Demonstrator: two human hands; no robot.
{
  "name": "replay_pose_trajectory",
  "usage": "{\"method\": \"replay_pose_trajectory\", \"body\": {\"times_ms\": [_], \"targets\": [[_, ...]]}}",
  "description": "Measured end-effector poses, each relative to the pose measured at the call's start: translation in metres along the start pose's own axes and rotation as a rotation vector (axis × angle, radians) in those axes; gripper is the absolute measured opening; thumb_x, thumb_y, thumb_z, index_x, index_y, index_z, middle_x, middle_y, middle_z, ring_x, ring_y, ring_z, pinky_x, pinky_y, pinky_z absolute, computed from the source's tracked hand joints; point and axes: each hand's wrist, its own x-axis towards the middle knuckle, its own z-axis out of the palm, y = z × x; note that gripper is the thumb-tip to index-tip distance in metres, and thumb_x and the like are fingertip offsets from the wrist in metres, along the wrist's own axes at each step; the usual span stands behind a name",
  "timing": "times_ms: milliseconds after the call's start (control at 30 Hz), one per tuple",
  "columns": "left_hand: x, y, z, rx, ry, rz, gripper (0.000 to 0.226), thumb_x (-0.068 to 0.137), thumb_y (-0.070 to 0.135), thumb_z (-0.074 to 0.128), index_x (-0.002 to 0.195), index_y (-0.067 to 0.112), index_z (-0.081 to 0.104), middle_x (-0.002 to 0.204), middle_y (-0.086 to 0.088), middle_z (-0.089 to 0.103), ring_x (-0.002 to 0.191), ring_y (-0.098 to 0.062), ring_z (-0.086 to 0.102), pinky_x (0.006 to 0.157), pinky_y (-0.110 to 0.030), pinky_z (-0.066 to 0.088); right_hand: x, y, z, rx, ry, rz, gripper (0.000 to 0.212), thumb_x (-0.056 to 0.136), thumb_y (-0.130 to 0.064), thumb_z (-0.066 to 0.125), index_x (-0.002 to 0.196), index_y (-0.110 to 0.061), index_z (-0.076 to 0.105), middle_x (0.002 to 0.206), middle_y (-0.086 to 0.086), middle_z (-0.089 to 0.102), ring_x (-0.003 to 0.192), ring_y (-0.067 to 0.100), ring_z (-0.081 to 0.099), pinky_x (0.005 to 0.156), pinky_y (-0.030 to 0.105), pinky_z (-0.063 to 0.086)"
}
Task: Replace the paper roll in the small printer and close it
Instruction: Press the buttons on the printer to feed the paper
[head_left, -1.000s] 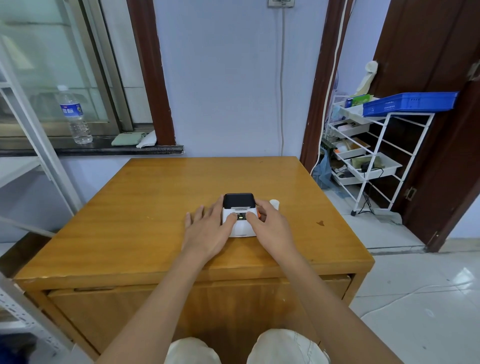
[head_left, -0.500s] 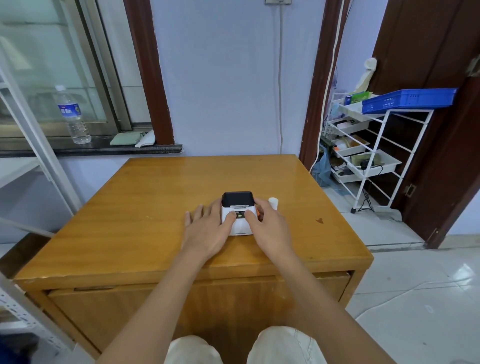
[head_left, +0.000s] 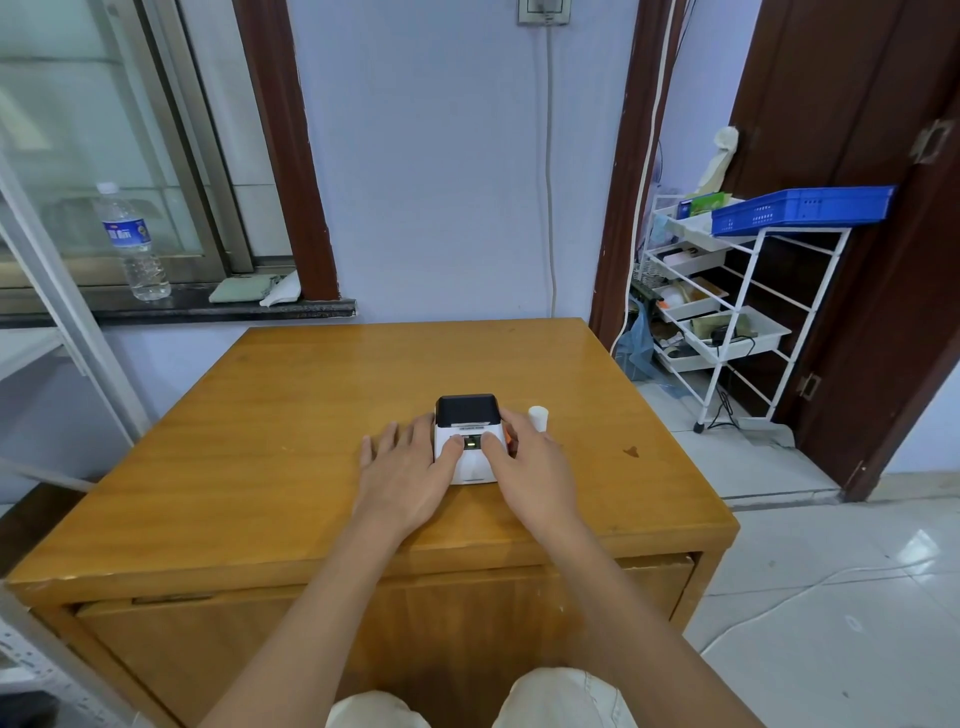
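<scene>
The printer (head_left: 467, 436) sits on the table (head_left: 291, 415) between the two hands. The left hand (head_left: 402, 475) lies flat on the tabletop against the printer's left side, its thumb resting on the printer's front face. The right hand (head_left: 532, 473) rests against the printer's right side, its thumb on the front face too, just right of the left thumb. A paper roll (head_left: 538, 417) stands upright on the table just beyond the right hand's fingers, right of the printer. Far beyond the left hand, a bottle (head_left: 132, 241) stands on the window ledge (head_left: 208, 310). Off to the right of the right hand, past the table's edge, a rack (head_left: 737, 322) stands on the floor with a tray (head_left: 800, 210) on top.
</scene>
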Motion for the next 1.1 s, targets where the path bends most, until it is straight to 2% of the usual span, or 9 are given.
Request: {"method": "replay_pose_trajectory", "body": {"times_ms": [267, 700, 800, 900, 1100], "targets": [[0.0011, -0.0015, 0.0016, -0.002, -0.009, -0.001, 0.069, 0.099, 0.062, 0.018, 0.158, 0.029, 0.030, 0.164, 0.004, 0.041, 0.158, -0.023, 0.017, 0.128, -0.052, 0.004, -0.0005, 0.0012, -0.0013, 0.002, 0.001, -0.020, 0.050, 0.093, -0.053, 0.039, 0.139, -0.043, 0.057, 0.103, -0.016, 0.068, 0.101, 0.015, 0.062, 0.080, 0.040, 0.058], [0.0027, -0.0016, 0.0036, 0.006, 0.008, 0.004, 0.069, 0.099, 0.062, 0.018, 0.156, 0.027, 0.034, 0.161, 0.003, 0.045, 0.157, -0.023, 0.019, 0.127, -0.052, 0.006, -0.0013, -0.0001, -0.0003, 0.021, 0.003, -0.019, 0.053, 0.090, -0.056, 0.036, 0.137, -0.044, 0.058, 0.101, -0.016, 0.069, 0.099, 0.015, 0.064, 0.080, 0.044, 0.060], [0.0034, -0.0030, 0.0039, 0.015, 0.015, 0.012, 0.078, 0.092, 0.067, 0.011, 0.153, 0.027, 0.036, 0.158, 0.003, 0.049, 0.155, -0.023, 0.023, 0.126, -0.053, 0.010, -0.0016, 0.0002, -0.0010, 0.020, 0.004, -0.016, 0.052, 0.091, -0.055, 0.038, 0.137, -0.043, 0.059, 0.101, -0.016, 0.069, 0.100, 0.015, 0.064, 0.080, 0.042, 0.059], [0.0045, -0.0047, 0.0051, 0.022, 0.027, 0.018, 0.082, 0.088, 0.070, 0.008, 0.152, 0.028, 0.037, 0.155, 0.004, 0.052, 0.153, -0.022, 0.026, 0.125, -0.054, 0.013, -0.0020, -0.0005, -0.0014, 0.015, 0.004, -0.019, 0.060, 0.089, -0.059, 0.035, 0.142, -0.041, 0.057, 0.107, -0.017, 0.069, 0.103, 0.015, 0.064, 0.082, 0.041, 0.059], [0.0058, -0.0058, 0.0070, 0.021, 0.038, 0.016, 0.080, 0.089, 0.069, 0.009, 0.151, 0.028, 0.039, 0.154, 0.004, 0.053, 0.151, -0.022, 0.029, 0.124, -0.054, 0.014, -0.0014, 0.0005, -0.0009, 0.004, 0.020, -0.028, 0.046, 0.096, -0.050, 0.043, 0.138, -0.042, 0.058, 0.108, -0.018, 0.068, 0.103, 0.014, 0.064, 0.081, 0.041, 0.059]]}}
